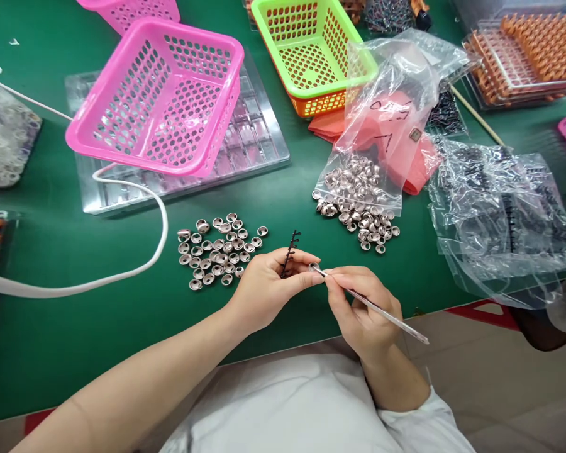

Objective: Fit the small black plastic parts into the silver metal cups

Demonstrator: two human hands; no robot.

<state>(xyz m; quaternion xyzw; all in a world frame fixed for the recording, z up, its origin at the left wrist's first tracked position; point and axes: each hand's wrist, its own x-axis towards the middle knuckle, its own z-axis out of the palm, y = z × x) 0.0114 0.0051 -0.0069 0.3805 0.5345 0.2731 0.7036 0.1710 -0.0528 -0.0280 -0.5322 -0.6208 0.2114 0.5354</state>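
Observation:
My left hand (268,286) pinches a small metal ring (314,268) between thumb and fingertips. A black toothed strip (290,251) sticks up out of the same hand. In my right hand (365,308) is a thin, clear-handled tool (391,316), its tip at the ring. Left of my hands, loose metal rings (218,250) lie spread on the green table (136,333). Beyond my right hand, more metal rings (358,189) spill from the mouth of a clear plastic bag (391,82).
A pink basket (158,100) rests on a clear tray (264,138) at the back left, with a white cable (163,233) in front. Green and orange baskets (287,82) stand behind. Bags of black parts (504,207) and trays of orange pieces (542,50) lie right.

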